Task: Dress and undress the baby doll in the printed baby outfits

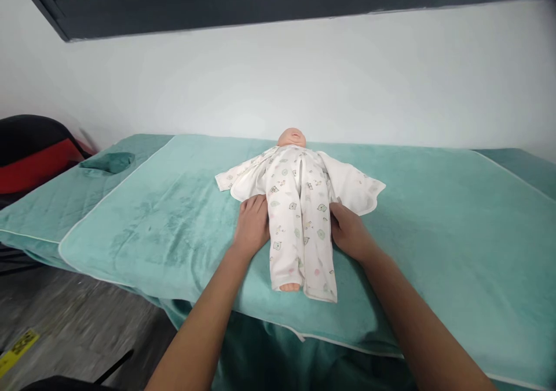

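A baby doll (pixel 292 138) lies on its back on a teal towel (pixel 174 217), head toward the wall. It wears a white printed romper (pixel 299 217) whose top flaps spread out to both sides. One bare foot shows at the left leg's end. My left hand (pixel 252 224) rests flat beside the doll's left leg, fingers together, touching the cloth. My right hand (pixel 347 229) lies against the other leg, fingers curled at the romper's edge; I cannot see whether it pinches the fabric.
The towel covers a padded table with a teal sheet (pixel 52 200) and a face hole (pixel 108 162) at the left. A black and red chair (pixel 30 153) stands left. White wall behind, grey floor (pixel 65 333) with a yellow tag below.
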Demonstrator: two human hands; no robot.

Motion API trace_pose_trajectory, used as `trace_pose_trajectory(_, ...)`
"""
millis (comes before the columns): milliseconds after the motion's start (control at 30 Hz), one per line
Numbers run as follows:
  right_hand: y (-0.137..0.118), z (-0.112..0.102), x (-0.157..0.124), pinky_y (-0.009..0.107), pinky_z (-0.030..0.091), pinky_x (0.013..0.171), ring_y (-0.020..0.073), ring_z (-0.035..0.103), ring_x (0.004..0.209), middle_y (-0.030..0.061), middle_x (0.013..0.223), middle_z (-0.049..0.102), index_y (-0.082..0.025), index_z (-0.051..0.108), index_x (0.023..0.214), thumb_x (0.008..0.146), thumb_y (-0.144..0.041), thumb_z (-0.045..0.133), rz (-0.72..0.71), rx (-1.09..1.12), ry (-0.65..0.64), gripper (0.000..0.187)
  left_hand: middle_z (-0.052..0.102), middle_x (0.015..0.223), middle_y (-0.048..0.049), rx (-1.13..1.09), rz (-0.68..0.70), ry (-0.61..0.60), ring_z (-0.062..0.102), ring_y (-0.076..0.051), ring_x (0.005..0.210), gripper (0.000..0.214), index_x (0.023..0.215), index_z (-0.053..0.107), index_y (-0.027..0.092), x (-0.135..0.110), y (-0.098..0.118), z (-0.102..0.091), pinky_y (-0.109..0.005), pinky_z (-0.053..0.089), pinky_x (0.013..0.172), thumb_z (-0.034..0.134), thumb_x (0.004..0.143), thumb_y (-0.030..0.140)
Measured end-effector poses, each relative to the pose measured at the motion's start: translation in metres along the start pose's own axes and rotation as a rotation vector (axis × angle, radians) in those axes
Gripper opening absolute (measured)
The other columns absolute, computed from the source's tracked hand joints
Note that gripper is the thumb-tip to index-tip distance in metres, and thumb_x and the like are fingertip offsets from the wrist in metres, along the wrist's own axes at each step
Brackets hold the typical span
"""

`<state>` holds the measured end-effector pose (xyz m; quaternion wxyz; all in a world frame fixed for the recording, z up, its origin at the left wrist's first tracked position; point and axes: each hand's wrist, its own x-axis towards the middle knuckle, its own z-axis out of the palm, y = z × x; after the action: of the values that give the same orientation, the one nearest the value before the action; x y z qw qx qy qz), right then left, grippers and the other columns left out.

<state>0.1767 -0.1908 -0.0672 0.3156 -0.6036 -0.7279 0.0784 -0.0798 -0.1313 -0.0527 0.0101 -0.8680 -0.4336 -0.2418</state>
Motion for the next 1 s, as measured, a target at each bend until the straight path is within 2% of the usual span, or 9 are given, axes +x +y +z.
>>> trace_pose_trajectory(267,-0.001,0.000,0.002,0.031,0.039,0.062,0.0193,0.050,0.069,0.0013,0.073,0.051,-0.025,0.036,0.070,0.083,-0.019,0.049,-0.016,-0.090,-0.025,0.019,0.066,0.106,-0.0098,0.056,-0.015,-0.051,0.051,-0.030,0.110,0.022,0.105,0.067,0.020,0.004,-0.003,0.006,-0.046,0.040,0.092,0.050,0.091,0.016)
trace_pose_trajectory(367,0.000,0.003,0.004,0.035,0.045,0.077,0.0191,0.052,0.074,0.0011,0.076,0.052,-0.024,0.037,0.069,0.081,-0.017,0.050,-0.062,-0.108,-0.035,0.019,0.065,0.102,-0.0104,0.116,-0.015,-0.048,0.051,-0.030,0.105,0.021,0.099,0.068,0.019,0.004,-0.004,0.008,-0.046,0.040,0.089,0.051,0.089,0.014)
trace_pose_trajectory(433,0.000,0.004,0.004,0.038,0.045,0.089,0.0196,0.055,0.078,0.0019,0.079,0.054,-0.024,0.040,0.069,0.082,-0.016,0.050,-0.071,-0.125,-0.038,0.018,0.063,0.102,-0.0109,0.145,-0.023,-0.047,0.050,-0.030,0.104,0.021,0.098,0.069,0.019,0.004,-0.004,0.009,-0.047,0.040,0.089,0.051,0.089,0.014)
trace_pose_trajectory(567,0.000,0.006,0.005,0.039,0.045,0.094,0.0221,0.058,0.087,0.0050,0.086,0.058,-0.023,0.052,0.074,0.085,-0.015,0.049,-0.043,-0.141,-0.042,0.013,0.061,0.107,-0.0124,0.170,-0.026,-0.050,0.049,-0.031,0.104,0.019,0.101,0.068,0.019,0.005,-0.003,0.011,-0.047,0.040,0.088,0.053,0.089,0.019)
trace_pose_trajectory(667,0.003,0.007,0.005,0.041,0.044,0.097,0.0225,0.059,0.090,0.0053,0.088,0.060,-0.022,0.059,0.078,0.086,-0.013,0.047,-0.069,-0.084,-0.030,0.017,0.061,0.107,-0.0125,0.181,-0.029,-0.057,0.049,-0.031,0.104,0.021,0.103,0.068,0.019,0.006,-0.003,0.011,-0.047,0.040,0.088,0.052,0.090,0.019)
trace_pose_trajectory(800,0.007,0.005,0.005,0.040,0.048,0.088,0.0244,0.059,0.092,0.0057,0.090,0.064,-0.022,0.064,0.080,0.084,-0.013,0.049,-0.109,0.047,-0.012,0.018,0.061,0.113,-0.0133,0.158,-0.009,-0.077,0.048,-0.031,0.111,0.023,0.104,0.069,0.019,0.005,-0.004,0.010,-0.047,0.039,0.095,0.051,0.089,0.018)
trace_pose_trajectory(900,0.009,0.004,0.005,0.040,0.049,0.086,0.0252,0.061,0.095,0.0057,0.096,0.067,-0.023,0.067,0.090,0.087,-0.018,0.050,-0.100,0.180,-0.004,0.018,0.057,0.130,-0.0134,0.110,0.063,-0.078,0.041,-0.032,0.126,0.031,0.118,0.066,0.019,0.004,-0.005,0.011,-0.051,0.032,0.108,0.052,0.090,0.023)
trace_pose_trajectory(1000,0.009,0.003,0.005,0.041,0.050,0.088,0.0254,0.063,0.098,0.0051,0.101,0.069,-0.025,0.068,0.099,0.090,-0.025,0.052,-0.069,0.291,-0.009,0.019,0.057,0.132,-0.0114,0.083,0.078,-0.085,0.038,-0.033,0.132,0.037,0.127,0.063,0.023,0.005,-0.005,0.012,-0.055,0.025,0.114,0.051,0.091,0.025)
